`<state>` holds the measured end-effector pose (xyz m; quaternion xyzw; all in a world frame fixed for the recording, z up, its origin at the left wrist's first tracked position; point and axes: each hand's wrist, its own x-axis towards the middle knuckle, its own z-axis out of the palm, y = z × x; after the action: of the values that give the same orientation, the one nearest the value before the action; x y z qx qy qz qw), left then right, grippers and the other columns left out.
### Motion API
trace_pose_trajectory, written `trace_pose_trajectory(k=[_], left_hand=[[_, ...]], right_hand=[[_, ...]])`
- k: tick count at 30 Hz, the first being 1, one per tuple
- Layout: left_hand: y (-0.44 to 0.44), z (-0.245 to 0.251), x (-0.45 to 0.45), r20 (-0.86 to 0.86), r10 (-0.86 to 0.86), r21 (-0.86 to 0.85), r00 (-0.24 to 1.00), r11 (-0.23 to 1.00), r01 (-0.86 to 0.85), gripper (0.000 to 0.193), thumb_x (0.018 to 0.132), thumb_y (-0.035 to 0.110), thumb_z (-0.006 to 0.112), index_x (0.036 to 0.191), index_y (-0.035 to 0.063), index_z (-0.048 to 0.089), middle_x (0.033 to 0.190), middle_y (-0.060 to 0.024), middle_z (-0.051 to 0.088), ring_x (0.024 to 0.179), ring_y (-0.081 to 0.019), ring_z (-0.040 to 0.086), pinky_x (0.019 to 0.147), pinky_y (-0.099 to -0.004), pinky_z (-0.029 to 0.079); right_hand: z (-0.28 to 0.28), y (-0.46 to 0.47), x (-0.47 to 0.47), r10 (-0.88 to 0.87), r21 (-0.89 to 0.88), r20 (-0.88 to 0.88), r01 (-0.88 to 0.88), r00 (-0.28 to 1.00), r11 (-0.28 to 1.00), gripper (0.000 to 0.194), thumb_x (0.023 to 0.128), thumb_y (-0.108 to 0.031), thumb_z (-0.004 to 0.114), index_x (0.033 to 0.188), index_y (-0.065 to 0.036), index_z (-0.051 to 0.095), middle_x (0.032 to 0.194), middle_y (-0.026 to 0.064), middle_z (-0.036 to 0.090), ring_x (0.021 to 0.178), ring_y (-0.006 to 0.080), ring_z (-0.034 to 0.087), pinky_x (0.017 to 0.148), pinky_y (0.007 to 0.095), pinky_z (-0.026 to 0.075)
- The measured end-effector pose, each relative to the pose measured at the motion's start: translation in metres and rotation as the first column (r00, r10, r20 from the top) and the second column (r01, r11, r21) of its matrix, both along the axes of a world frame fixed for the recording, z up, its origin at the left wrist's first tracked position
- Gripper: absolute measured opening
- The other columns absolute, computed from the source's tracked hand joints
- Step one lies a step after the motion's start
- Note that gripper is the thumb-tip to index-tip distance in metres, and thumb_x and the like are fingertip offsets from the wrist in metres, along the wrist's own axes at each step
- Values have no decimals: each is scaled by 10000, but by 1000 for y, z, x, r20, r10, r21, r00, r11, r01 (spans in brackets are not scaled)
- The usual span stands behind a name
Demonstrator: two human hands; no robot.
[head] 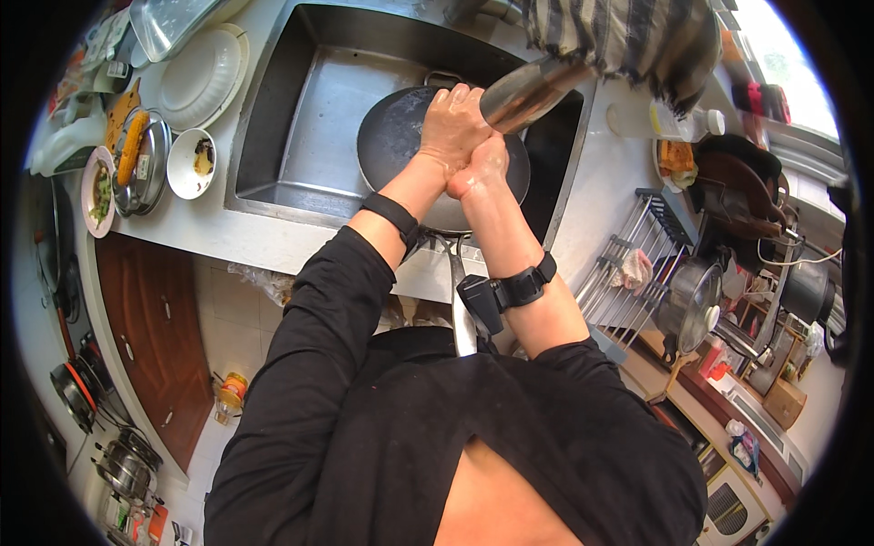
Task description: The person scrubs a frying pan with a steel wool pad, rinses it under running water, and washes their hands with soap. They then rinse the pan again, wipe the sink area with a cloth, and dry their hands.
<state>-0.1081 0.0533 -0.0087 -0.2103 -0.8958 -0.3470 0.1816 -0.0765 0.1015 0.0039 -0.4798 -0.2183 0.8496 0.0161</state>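
My left hand point(454, 123) and my right hand point(490, 160) are wet and pressed together above a dark wok point(392, 136). The left lies over part of the right, so some fingers and both palms are hidden. Between them I see no object. Right beside the fingers is a shiny metal cylinder point(522, 99), apparently a faucet spout, with a striped fringed cloth point(621, 48) above it. The wok rests in a stainless steel sink point(328, 116), and its metal handle point(463, 321) points towards my body over the counter edge. Black bands circle both wrists.
On the left counter stand a corn cob point(133, 147) on metal plates, a white bowl point(192, 164) with food scraps, a pink-rimmed plate point(100, 194) and white plates point(201, 78). A plastic bottle point(683, 123), a roll-up rack point(635, 266) and a glass-lidded pot point(689, 300) are at right.
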Motion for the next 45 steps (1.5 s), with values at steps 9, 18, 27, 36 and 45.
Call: trace_pose_trajectory(k=[9,18,27,36,45], left_hand=[[-11,21,-8,800,-446,517,402,852,-85,140,801,149,593,804,36,676,810,-122,678,714,-163,639,683,-345,519],[-8,15,14,-19,-893,715,449,-326,-619,776,908,663,358,1322,7,406,1323,-174,486,1178,-302,508,1029,-457,393],[9,27,29,376,-855,485,358,-148,-862,422,961,443,375,1220,149,531,1066,-79,622,869,-221,609,764,-345,526],[28,20,40,690,-203,690,694,474,-548,646,966,556,391,1298,12,500,1226,-124,564,1168,-208,512,977,-311,389],[19,-8,19,705,-196,564,682,737,-372,721,952,475,396,1412,-70,290,1494,-295,218,1412,-429,140,1154,-419,150]], right_hand=[[-4,18,7,125,17,-326,-126,937,992,298,930,-273,457,1059,-29,570,1028,117,612,965,282,609,838,421,520],[24,10,-2,-280,-651,-598,-251,751,716,591,905,-267,576,1332,54,322,1374,291,377,1357,429,281,1113,520,315],[11,2,-39,531,679,-408,-142,743,721,367,957,-152,525,1258,10,393,1138,184,548,1054,317,596,886,388,522],[-55,40,-30,769,744,32,-529,638,408,551,883,-263,626,1367,-82,436,1237,57,499,1127,174,463,970,341,374],[-13,26,-6,518,229,-345,-465,783,855,509,921,-216,556,1383,-57,414,1245,55,531,1138,174,479,990,330,388]])
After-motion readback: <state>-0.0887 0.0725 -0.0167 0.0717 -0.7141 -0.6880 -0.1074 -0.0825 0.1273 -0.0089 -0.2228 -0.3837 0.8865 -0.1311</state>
